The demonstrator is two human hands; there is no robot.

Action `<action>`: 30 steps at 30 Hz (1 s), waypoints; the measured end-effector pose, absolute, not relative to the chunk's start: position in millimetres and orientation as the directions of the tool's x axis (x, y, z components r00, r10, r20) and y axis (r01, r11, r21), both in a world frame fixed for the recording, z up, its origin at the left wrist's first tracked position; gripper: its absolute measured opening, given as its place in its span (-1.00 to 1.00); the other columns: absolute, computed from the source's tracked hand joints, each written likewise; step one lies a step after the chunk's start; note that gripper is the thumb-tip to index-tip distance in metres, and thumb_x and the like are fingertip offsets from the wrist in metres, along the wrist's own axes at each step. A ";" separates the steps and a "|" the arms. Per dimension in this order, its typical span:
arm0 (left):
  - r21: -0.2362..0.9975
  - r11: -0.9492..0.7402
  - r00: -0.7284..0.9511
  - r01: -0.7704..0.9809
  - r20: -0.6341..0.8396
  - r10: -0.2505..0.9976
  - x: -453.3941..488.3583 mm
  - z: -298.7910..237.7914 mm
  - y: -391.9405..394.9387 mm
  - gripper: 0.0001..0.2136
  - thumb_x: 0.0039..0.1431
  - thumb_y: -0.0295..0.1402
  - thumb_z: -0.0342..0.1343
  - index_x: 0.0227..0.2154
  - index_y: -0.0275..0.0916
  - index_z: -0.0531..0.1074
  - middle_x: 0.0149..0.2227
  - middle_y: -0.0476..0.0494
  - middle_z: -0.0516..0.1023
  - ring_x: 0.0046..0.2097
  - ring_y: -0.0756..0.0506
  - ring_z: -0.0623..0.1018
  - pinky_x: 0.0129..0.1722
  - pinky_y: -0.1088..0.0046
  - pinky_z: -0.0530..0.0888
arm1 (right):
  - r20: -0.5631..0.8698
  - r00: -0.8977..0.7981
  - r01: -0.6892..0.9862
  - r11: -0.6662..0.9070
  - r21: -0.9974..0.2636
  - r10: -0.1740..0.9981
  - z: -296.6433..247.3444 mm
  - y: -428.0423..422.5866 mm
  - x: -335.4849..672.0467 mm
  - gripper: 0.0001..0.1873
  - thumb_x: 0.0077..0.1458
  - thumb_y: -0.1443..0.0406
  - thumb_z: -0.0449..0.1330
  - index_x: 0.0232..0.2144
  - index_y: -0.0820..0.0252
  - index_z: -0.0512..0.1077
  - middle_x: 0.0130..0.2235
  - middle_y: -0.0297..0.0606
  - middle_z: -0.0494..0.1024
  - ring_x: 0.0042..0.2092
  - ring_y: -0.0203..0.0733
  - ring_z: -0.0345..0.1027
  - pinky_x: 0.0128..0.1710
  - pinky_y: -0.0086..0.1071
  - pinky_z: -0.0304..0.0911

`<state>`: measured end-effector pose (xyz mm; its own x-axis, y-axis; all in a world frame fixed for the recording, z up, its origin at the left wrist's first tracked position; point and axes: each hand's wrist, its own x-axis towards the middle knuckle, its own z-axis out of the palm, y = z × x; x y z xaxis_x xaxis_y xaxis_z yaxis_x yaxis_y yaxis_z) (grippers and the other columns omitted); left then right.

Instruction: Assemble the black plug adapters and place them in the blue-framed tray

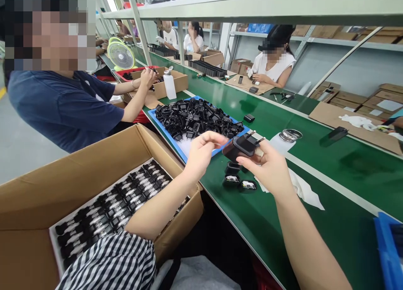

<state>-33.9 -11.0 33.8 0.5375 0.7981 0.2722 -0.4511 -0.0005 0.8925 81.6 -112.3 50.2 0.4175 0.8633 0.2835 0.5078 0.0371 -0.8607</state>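
Note:
My right hand (267, 168) grips a black power adapter (241, 148) with two metal plug pins pointing up and to the right. Close to the adapter's left end is my left hand (201, 153); its index finger stretches toward the casing, and I cannot tell whether it touches. No object shows between the left fingers. Below the adapter, several black adapter housings stand on the green bench; two (232, 179) (248, 185) face me with pale parts inside. Behind my left hand, a blue tray (182, 153) holds a heap of black plug pieces (195, 117).
A cardboard box (28, 197) at my left holds rows of black-and-white parts. A metal-topped container (288, 138) and white tissue (305, 191) lie right of my hands. A blue bin (382, 243) sits far right. A co-worker (63, 105) works at left; a shelf (267, 6) spans overhead.

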 end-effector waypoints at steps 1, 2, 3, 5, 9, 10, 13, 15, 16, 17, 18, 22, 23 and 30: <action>0.906 0.003 0.531 -0.424 0.246 0.811 -34.3 31.0 -6.2 -0.86 -0.20 -0.52 -0.13 -0.62 -0.31 0.33 -0.61 0.02 0.40 -0.50 0.06 0.38 -0.44 0.55 0.32 | 0.270 0.410 0.494 0.037 -0.869 0.871 48.3 -109.8 84.8 -0.61 -0.23 0.18 0.17 -0.28 0.16 0.22 -0.33 -0.30 0.41 -0.34 -0.16 0.32 -0.38 -0.32 0.26; 0.927 0.018 0.551 -0.376 0.207 0.809 -34.6 28.6 -2.3 -0.86 -0.16 -0.48 -0.15 -0.64 -0.32 0.31 -0.65 0.01 0.37 -0.55 0.07 0.35 -0.49 0.56 0.31 | 0.255 0.400 0.482 0.035 -0.875 0.880 46.2 -107.0 88.3 -0.61 -0.22 0.19 0.17 -0.28 0.16 0.22 -0.33 -0.30 0.41 -0.35 -0.16 0.32 -0.39 -0.33 0.26; 0.949 0.027 0.583 -0.314 0.170 0.795 -34.5 26.8 0.5 -0.82 -0.11 -0.43 -0.17 -0.61 -0.32 0.32 -0.65 -0.01 0.37 -0.56 0.07 0.35 -0.51 0.56 0.30 | 0.237 0.386 0.474 0.029 -0.880 0.892 43.8 -103.9 91.9 -0.61 -0.22 0.19 0.16 -0.27 0.16 0.22 -0.34 -0.30 0.41 -0.36 -0.17 0.32 -0.41 -0.33 0.26; 0.979 -0.022 0.645 -0.201 0.149 0.750 -32.7 24.7 2.8 -0.76 -0.04 -0.34 -0.19 -0.43 -0.32 0.34 -0.50 -0.08 0.44 -0.46 0.05 0.39 -0.48 0.55 0.31 | 0.203 0.350 0.463 0.020 -0.886 0.914 38.8 -96.8 98.6 -0.61 -0.21 0.20 0.15 -0.26 0.17 0.22 -0.33 -0.29 0.40 -0.39 -0.18 0.31 -0.44 -0.35 0.25; 0.931 -0.358 0.664 -0.077 0.315 0.678 -22.6 19.4 10.6 -0.75 -0.07 -0.39 -0.09 -0.27 -0.26 0.30 -0.23 -0.07 0.40 -0.23 0.02 0.37 -0.27 0.56 0.29 | 0.177 0.292 0.537 -0.008 -0.843 0.940 29.5 -79.8 111.0 -0.65 -0.20 0.24 0.13 -0.27 0.18 0.22 -0.31 -0.29 0.39 -0.39 -0.20 0.31 -0.43 -0.36 0.22; 0.912 -0.409 0.639 -0.022 0.328 0.696 -20.5 16.2 17.4 -0.77 -0.07 -0.45 -0.11 -0.30 -0.27 0.32 -0.27 -0.05 0.42 -0.24 0.03 0.38 -0.24 0.55 0.29 | 0.173 0.284 0.588 -0.029 -0.808 0.943 27.3 -74.6 115.1 -0.67 -0.20 0.25 0.13 -0.29 0.17 0.22 -0.32 -0.31 0.39 -0.40 -0.21 0.30 -0.41 -0.36 0.21; 0.899 -0.393 0.490 0.194 0.258 0.832 -21.1 1.8 47.5 -0.72 -0.06 -0.56 -0.25 -0.36 -0.32 0.34 -0.37 -0.06 0.45 -0.32 0.05 0.40 -0.24 0.54 0.30 | 0.115 0.277 0.746 -0.138 -0.651 0.954 19.3 -57.3 131.5 -0.73 -0.23 0.29 0.14 -0.37 0.17 0.22 -0.36 -0.32 0.39 -0.39 -0.20 0.29 -0.39 -0.36 0.18; 0.873 -0.353 0.436 0.337 0.187 0.880 -25.9 -8.9 65.7 -0.70 -0.08 -0.58 -0.26 -0.33 -0.35 0.33 -0.34 -0.08 0.45 -0.30 0.04 0.40 -0.24 0.53 0.31 | 0.010 0.273 0.796 -0.220 -0.564 0.962 12.3 -45.6 143.2 -0.74 -0.22 0.31 0.13 -0.38 0.18 0.20 -0.36 -0.30 0.38 -0.39 -0.20 0.29 -0.42 -0.39 0.17; 0.845 -0.360 0.444 0.394 0.168 0.880 -28.0 -13.7 71.2 -0.70 -0.08 -0.58 -0.25 -0.31 -0.35 0.33 -0.32 -0.09 0.44 -0.28 0.03 0.40 -0.23 0.53 0.30 | -0.049 0.258 0.812 -0.244 -0.530 0.965 8.4 -40.5 148.0 -0.74 -0.20 0.32 0.12 -0.37 0.19 0.19 -0.35 -0.29 0.38 -0.39 -0.21 0.28 -0.44 -0.40 0.17; 0.813 -0.388 0.476 0.435 0.158 0.865 -29.1 -17.7 73.6 -0.70 -0.09 -0.57 -0.22 -0.30 -0.35 0.32 -0.30 -0.10 0.44 -0.26 0.03 0.40 -0.22 0.53 0.30 | -0.101 0.236 0.826 -0.254 -0.503 0.967 4.4 -36.1 151.6 -0.74 -0.20 0.34 0.12 -0.36 0.20 0.18 -0.34 -0.28 0.38 -0.39 -0.23 0.28 -0.45 -0.42 0.16; 0.778 -0.430 0.529 0.458 0.150 0.835 -28.7 -20.7 72.9 -0.71 -0.08 -0.55 -0.20 -0.28 -0.35 0.32 -0.29 -0.09 0.43 -0.26 0.03 0.40 -0.22 0.54 0.30 | -0.140 0.209 0.839 -0.251 -0.483 0.968 0.4 -32.6 154.0 -0.74 -0.19 0.36 0.12 -0.36 0.21 0.18 -0.33 -0.28 0.37 -0.38 -0.24 0.28 -0.44 -0.43 0.16; 0.607 -0.674 0.788 0.421 0.124 0.604 -10.3 -23.9 52.9 -0.73 -0.08 -0.41 -0.07 -0.26 -0.30 0.32 -0.27 -0.08 0.43 -0.34 0.02 0.41 -0.29 0.54 0.31 | -0.193 0.129 0.875 -0.203 -0.439 0.973 -11.6 -27.5 154.1 -0.74 -0.25 0.42 0.16 -0.40 0.22 0.22 -0.34 -0.33 0.38 -0.31 -0.26 0.26 -0.36 -0.46 0.14; 0.546 -0.725 0.827 0.419 0.101 0.553 -3.2 -22.8 47.7 -0.73 -0.09 -0.38 -0.04 -0.26 -0.28 0.33 -0.27 -0.08 0.43 -0.34 0.00 0.41 -0.30 0.54 0.31 | -0.202 0.122 0.880 -0.200 -0.432 0.972 -12.6 -27.7 153.5 -0.72 -0.25 0.42 0.17 -0.38 0.21 0.23 -0.34 -0.33 0.39 -0.31 -0.27 0.26 -0.36 -0.47 0.14; 0.273 -0.809 0.853 0.521 -0.123 0.507 38.1 -0.7 41.8 -0.76 -0.16 -0.30 0.06 -0.39 -0.31 0.41 -0.41 -0.17 0.46 -0.32 -0.11 0.43 -0.37 0.48 0.32 | -0.209 0.144 0.931 -0.204 -0.302 0.967 -1.9 -22.9 154.4 -0.78 -0.20 0.37 0.15 -0.38 0.25 0.32 -0.34 -0.23 0.40 -0.29 -0.17 0.27 -0.36 -0.42 0.13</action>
<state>38.1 41.8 -0.7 0.8529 0.5074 -0.1227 0.5205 -0.8089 0.2733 154.4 -22.9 -1.9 0.1442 0.9673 -0.2087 0.9313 -0.2039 -0.3019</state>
